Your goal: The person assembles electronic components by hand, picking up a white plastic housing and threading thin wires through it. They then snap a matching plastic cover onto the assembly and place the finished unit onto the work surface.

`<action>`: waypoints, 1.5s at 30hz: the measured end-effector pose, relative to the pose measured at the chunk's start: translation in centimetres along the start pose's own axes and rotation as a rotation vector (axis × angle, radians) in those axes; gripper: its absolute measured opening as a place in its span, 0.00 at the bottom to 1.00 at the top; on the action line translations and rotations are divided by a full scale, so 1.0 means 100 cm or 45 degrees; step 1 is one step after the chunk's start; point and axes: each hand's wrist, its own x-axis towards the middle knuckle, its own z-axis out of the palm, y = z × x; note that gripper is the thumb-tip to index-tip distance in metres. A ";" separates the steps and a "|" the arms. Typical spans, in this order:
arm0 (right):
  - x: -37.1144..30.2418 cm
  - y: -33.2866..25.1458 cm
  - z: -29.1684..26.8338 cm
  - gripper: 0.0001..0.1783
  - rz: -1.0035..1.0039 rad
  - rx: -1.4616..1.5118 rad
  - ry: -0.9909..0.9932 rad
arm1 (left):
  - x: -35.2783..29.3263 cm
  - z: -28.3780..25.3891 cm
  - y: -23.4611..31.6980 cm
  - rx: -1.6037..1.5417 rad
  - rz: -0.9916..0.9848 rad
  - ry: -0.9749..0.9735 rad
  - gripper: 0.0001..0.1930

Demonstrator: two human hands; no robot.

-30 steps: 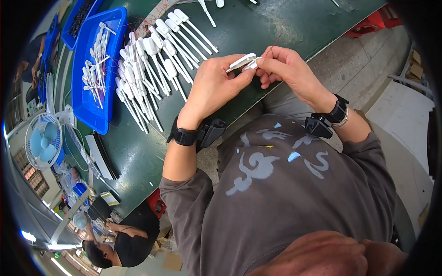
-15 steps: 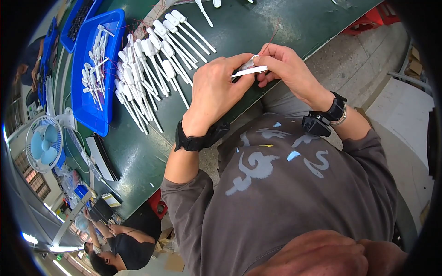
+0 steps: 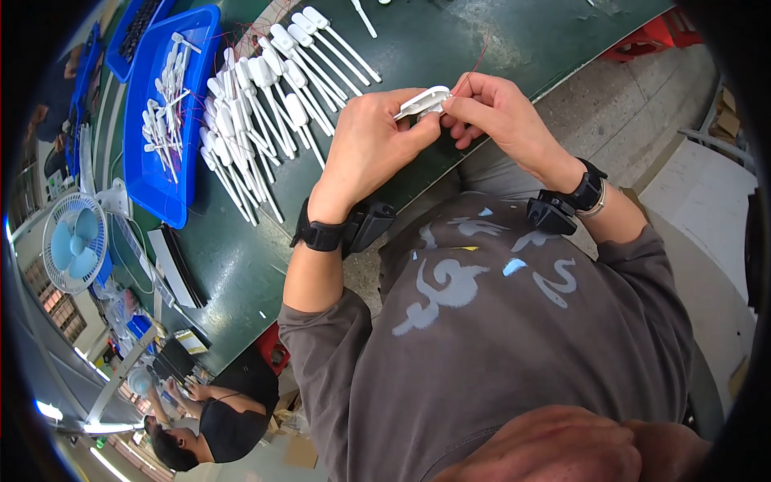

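Between thumb and fingers, my left hand [image 3: 365, 140] grips a white plastic housing [image 3: 426, 102] with a rounded, hollow head. Its open inner side now faces up, and the stem end is hidden by that hand. At the head's other end, my right hand [image 3: 499, 114] has its thumb and forefinger pinched together. A thin red wire [image 3: 484, 53] rises from these fingertips; exactly what they grip there is too small to tell. Left of my hands, many similar white long-stemmed pieces [image 3: 263, 74] lie in a fanned pile on the green table [image 3: 241, 277].
Further left, a blue tray [image 3: 157, 205] holds smaller white pieces and red wires. Behind it stands another blue tray with dark parts. A fan [image 3: 76, 241] and a dark-edged strip [image 3: 175, 269] are at the left. Another person [image 3: 233, 422] sits at lower left. Red stools [image 3: 642, 40] flank the table.
The white housing has been turned from edge-on to show its hollow inside, as my left hand rotates. My right hand stays pinched in nearly the same place.
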 end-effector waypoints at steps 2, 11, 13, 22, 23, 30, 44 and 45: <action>0.002 0.002 0.000 0.12 0.001 -0.012 -0.014 | -0.001 0.001 -0.002 -0.030 0.046 0.024 0.15; 0.002 0.004 0.001 0.11 -0.024 -0.053 -0.012 | 0.001 -0.008 -0.006 -0.028 0.009 -0.097 0.14; 0.002 0.003 0.001 0.11 -0.038 -0.036 -0.017 | -0.005 -0.015 -0.003 0.008 0.118 0.111 0.15; 0.001 0.004 -0.005 0.12 -0.064 0.251 0.067 | -0.046 -0.038 0.039 0.041 0.086 0.647 0.19; 0.002 0.004 -0.005 0.12 -0.067 0.272 0.075 | -0.051 -0.029 0.039 0.075 0.111 0.648 0.18; 0.003 0.006 -0.008 0.11 -0.063 0.353 0.059 | -0.057 0.013 0.017 0.156 0.270 0.722 0.15; 0.001 0.008 -0.012 0.12 -0.069 0.395 0.058 | -0.076 0.041 -0.019 0.921 0.162 0.894 0.16; 0.001 0.008 -0.012 0.12 -0.065 0.395 0.049 | -0.078 0.042 -0.020 0.906 0.088 0.906 0.16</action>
